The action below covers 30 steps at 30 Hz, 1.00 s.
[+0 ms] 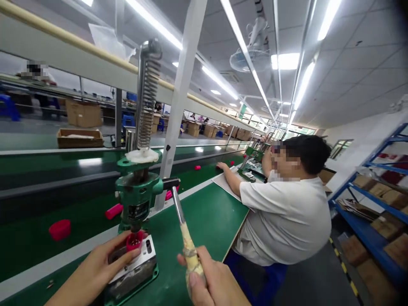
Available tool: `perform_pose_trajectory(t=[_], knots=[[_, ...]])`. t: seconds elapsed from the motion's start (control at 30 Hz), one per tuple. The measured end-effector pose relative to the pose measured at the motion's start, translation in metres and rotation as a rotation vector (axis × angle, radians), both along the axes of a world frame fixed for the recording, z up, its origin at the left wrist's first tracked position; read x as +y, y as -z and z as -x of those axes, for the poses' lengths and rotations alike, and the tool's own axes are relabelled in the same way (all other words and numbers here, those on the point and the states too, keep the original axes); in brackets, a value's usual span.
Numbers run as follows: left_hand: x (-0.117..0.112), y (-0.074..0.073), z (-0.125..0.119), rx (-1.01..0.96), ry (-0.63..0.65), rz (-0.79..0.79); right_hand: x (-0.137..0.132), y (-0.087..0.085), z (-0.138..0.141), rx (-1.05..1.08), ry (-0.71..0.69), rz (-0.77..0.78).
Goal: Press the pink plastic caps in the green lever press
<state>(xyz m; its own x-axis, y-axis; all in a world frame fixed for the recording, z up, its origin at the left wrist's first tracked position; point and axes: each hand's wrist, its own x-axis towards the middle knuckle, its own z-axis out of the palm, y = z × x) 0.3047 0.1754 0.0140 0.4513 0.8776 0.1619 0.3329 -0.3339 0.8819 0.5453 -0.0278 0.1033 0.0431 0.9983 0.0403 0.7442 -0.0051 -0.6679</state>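
Note:
A green hand-lever press (137, 199) stands on the green bench, its tall spring (149, 97) rising at the top. My left hand (92, 265) holds a small red cup-shaped part (134, 241) between thumb and fingers. That part sits on the metal plate (147, 250) of the press base, right under the ram. My right hand (210, 276) is wrapped round the tape-covered grip of the press lever (188, 242), which slants down from the press head. Small bits show inside the red part, too tiny to name.
Pink-red parts (60, 230) lie on the dark green conveyor (28, 250) behind the press. A white post (178, 93) rises just beyond it. To the right a co-worker (287, 212) in a white shirt sits by another green press (251, 157). Blue shelving (366, 216) stands far right.

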Motion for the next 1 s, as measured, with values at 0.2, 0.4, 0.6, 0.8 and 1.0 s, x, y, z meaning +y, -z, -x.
perform_pose_trajectory(t=[0.2,0.4,0.6,0.8,1.0], knots=[[-0.003,-0.014,-0.001,-0.059,0.103,0.081,0.071,0.048,0.013,-0.276,-0.016,-0.017],[-0.008,-0.025,-0.004,-0.103,0.271,0.054,0.16,0.069,0.027,-0.204,0.035,-0.081],[-0.018,-0.041,-0.012,-0.248,0.23,0.063,0.058,0.082,0.013,-0.081,0.067,-0.17],[-0.025,-0.033,-0.013,-0.189,0.112,0.004,-0.004,-0.049,0.007,-0.027,0.227,-0.829],[-0.028,-0.017,-0.01,-0.242,0.002,-0.059,0.154,-0.218,0.02,0.343,-0.138,-0.907]])
